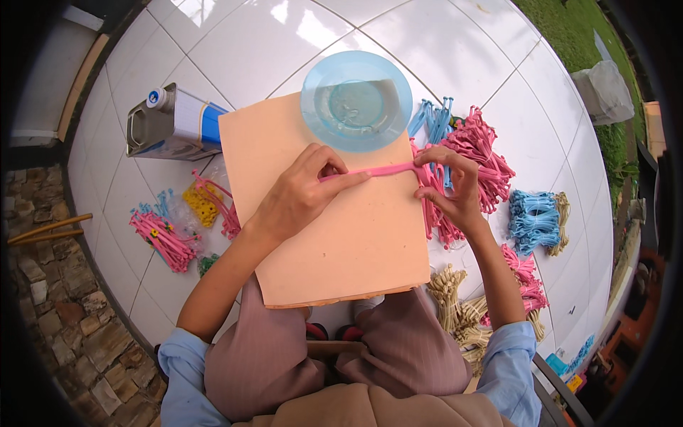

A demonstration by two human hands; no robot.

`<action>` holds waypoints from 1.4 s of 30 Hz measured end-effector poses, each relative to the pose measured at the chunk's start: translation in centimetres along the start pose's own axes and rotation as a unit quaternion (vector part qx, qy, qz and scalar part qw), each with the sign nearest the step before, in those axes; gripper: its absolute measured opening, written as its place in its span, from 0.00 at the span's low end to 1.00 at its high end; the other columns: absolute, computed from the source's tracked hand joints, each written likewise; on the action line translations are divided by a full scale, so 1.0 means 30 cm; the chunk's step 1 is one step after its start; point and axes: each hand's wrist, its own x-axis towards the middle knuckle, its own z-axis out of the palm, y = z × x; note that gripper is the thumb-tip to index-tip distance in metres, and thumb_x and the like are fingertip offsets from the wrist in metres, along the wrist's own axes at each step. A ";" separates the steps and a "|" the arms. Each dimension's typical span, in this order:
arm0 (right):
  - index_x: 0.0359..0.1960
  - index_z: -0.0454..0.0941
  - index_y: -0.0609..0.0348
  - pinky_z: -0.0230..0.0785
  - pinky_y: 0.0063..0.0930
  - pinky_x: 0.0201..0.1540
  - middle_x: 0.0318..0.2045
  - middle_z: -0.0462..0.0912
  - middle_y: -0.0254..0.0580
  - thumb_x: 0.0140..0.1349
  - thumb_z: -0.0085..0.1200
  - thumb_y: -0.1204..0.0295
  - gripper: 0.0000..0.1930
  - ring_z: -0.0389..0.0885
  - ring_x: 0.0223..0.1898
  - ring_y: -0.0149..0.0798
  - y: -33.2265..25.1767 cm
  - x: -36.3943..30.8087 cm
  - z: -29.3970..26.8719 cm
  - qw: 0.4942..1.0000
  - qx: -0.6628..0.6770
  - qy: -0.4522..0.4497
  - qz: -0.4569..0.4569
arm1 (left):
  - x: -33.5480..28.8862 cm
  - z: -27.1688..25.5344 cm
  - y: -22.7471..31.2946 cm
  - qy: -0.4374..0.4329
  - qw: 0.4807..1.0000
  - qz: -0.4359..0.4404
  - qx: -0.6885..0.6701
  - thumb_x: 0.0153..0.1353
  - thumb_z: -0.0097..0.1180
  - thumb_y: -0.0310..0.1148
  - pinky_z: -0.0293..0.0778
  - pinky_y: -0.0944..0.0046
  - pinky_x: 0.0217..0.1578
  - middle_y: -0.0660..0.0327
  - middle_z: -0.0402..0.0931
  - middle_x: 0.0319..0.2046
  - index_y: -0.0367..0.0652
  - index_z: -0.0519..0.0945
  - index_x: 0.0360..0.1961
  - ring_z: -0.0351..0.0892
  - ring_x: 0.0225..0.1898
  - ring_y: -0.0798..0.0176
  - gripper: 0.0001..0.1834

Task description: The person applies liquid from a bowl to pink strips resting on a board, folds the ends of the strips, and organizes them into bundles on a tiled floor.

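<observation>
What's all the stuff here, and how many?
Strip: one, pink, across board
Board: one, peach, over lap
Dish: one, blue, board's far edge
Can: one, silver, left floor
Bundles: several, pink, blue, cream, mostly right
Small pieces: several, yellow, left floor
Sticks: two, tan, left
Bag: one, grey, upper right
Tiles: many, white, floor
Stones: many, brown, left
Grass: one patch, green, right
Trouser legs: two, mauve, below board
Left hand, right hand: two, bare, at strip
</observation>
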 end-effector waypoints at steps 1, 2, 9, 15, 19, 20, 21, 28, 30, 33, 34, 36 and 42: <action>0.50 0.61 0.55 0.64 0.44 0.52 0.38 0.77 0.44 0.45 0.66 0.76 0.31 0.77 0.45 0.42 0.007 -0.008 0.006 0.999 0.013 0.027 -0.035 | 0.004 0.002 0.002 0.000 1.000 0.001 -0.002 0.42 0.60 0.20 0.73 0.70 0.31 0.62 0.67 0.30 0.47 0.83 0.40 0.71 0.33 0.65 0.20; 0.50 0.61 0.55 0.64 0.44 0.52 0.38 0.77 0.44 0.45 0.66 0.76 0.31 0.77 0.45 0.42 0.003 -0.008 0.007 0.999 0.014 0.027 -0.035 | 0.004 0.000 0.005 0.000 1.000 0.001 0.002 0.42 0.60 0.20 0.73 0.70 0.31 0.62 0.67 0.30 0.47 0.83 0.40 0.71 0.33 0.65 0.20; 0.44 0.76 0.51 0.68 0.42 0.49 0.39 0.75 0.40 0.43 0.59 0.79 0.22 0.74 0.45 0.46 -0.065 0.025 -0.002 0.965 -0.247 -0.050 -0.070 | -0.004 0.003 0.002 0.006 1.000 -0.004 0.014 0.42 0.60 0.21 0.74 0.70 0.31 0.62 0.67 0.30 0.46 0.83 0.40 0.71 0.33 0.64 0.20; 0.51 0.75 0.40 0.69 0.38 0.51 0.40 0.71 0.39 0.44 0.53 0.78 0.28 0.71 0.46 0.45 -0.112 0.058 -0.020 0.921 -0.351 -0.151 -0.071 | -0.001 -0.006 0.011 -0.009 1.000 -0.006 -0.006 0.44 0.53 0.20 0.74 0.65 0.36 0.61 0.67 0.31 0.49 0.81 0.44 0.69 0.36 0.60 0.23; 0.54 0.73 0.38 0.70 0.36 0.51 0.41 0.70 0.39 0.44 0.53 0.78 0.31 0.71 0.46 0.45 -0.141 0.082 -0.015 0.905 -0.383 -0.179 -0.055 | -0.004 -0.006 0.008 -0.009 1.000 -0.011 -0.009 0.45 0.53 0.20 0.74 0.65 0.36 0.61 0.66 0.31 0.50 0.81 0.44 0.69 0.36 0.61 0.23; 0.54 0.73 0.38 0.70 0.36 0.51 0.41 0.70 0.39 0.44 0.53 0.78 0.31 0.71 0.46 0.45 -0.145 0.086 -0.015 0.904 -0.383 -0.179 -0.055 | -0.004 -0.005 0.009 -0.009 1.000 -0.012 -0.008 0.45 0.53 0.20 0.74 0.65 0.36 0.61 0.66 0.31 0.50 0.81 0.45 0.69 0.36 0.61 0.23; 0.55 0.72 0.38 0.70 0.36 0.51 0.41 0.70 0.39 0.44 0.53 0.79 0.31 0.71 0.46 0.45 -0.149 0.089 -0.014 0.902 -0.388 -0.182 -0.054 | -0.003 -0.005 0.009 -0.009 1.000 -0.012 -0.007 0.45 0.53 0.20 0.74 0.65 0.36 0.62 0.66 0.31 0.50 0.80 0.45 0.69 0.36 0.60 0.23; 0.54 0.73 0.36 0.68 0.42 0.55 0.41 0.69 0.40 0.46 0.54 0.76 0.29 0.71 0.47 0.48 -0.145 0.084 -0.014 0.911 -0.366 -0.190 -0.016 | -0.004 0.003 0.004 -0.006 1.000 -0.012 -0.014 0.45 0.53 0.20 0.73 0.65 0.36 0.61 0.67 0.30 0.49 0.81 0.44 0.69 0.35 0.60 0.23; 0.55 0.73 0.36 0.68 0.41 0.55 0.41 0.69 0.40 0.45 0.55 0.77 0.31 0.71 0.47 0.48 -0.155 0.086 -0.014 0.912 -0.364 -0.189 -0.004 | -0.001 0.000 0.008 -0.006 1.000 -0.015 -0.016 0.45 0.53 0.20 0.73 0.65 0.36 0.61 0.67 0.30 0.49 0.81 0.44 0.69 0.35 0.60 0.22; 0.56 0.71 0.38 0.68 0.39 0.54 0.42 0.70 0.41 0.45 0.54 0.79 0.32 0.70 0.49 0.48 -0.164 0.091 -0.015 0.910 -0.367 -0.194 0.013 | -0.004 0.003 0.002 -0.007 1.000 -0.014 -0.011 0.45 0.53 0.21 0.73 0.65 0.36 0.61 0.67 0.31 0.49 0.81 0.44 0.69 0.36 0.60 0.22; 0.57 0.69 0.39 0.69 0.36 0.53 0.42 0.70 0.42 0.47 0.52 0.81 0.32 0.69 0.50 0.47 -0.163 0.092 -0.014 0.906 -0.372 -0.200 0.017 | -0.005 0.001 0.003 -0.007 1.000 -0.015 -0.010 0.45 0.53 0.21 0.73 0.65 0.36 0.61 0.67 0.31 0.49 0.81 0.44 0.69 0.36 0.60 0.22; 0.57 0.67 0.43 0.68 0.37 0.54 0.43 0.70 0.43 0.48 0.53 0.81 0.31 0.69 0.52 0.48 -0.127 0.067 -0.009 0.936 -0.310 -0.162 0.036 | -0.002 -0.002 0.006 -0.011 1.000 -0.011 -0.009 0.44 0.54 0.21 0.74 0.65 0.36 0.61 0.67 0.31 0.48 0.81 0.44 0.70 0.36 0.60 0.22; 0.57 0.57 0.56 0.62 0.40 0.56 0.43 0.71 0.47 0.52 0.56 0.77 0.30 0.71 0.52 0.47 -0.064 0.021 -0.007 0.980 -0.152 -0.081 0.097 | -0.001 0.006 0.005 0.018 1.000 0.010 0.002 0.42 0.60 0.20 0.74 0.69 0.30 0.61 0.67 0.29 0.46 0.83 0.39 0.71 0.33 0.64 0.19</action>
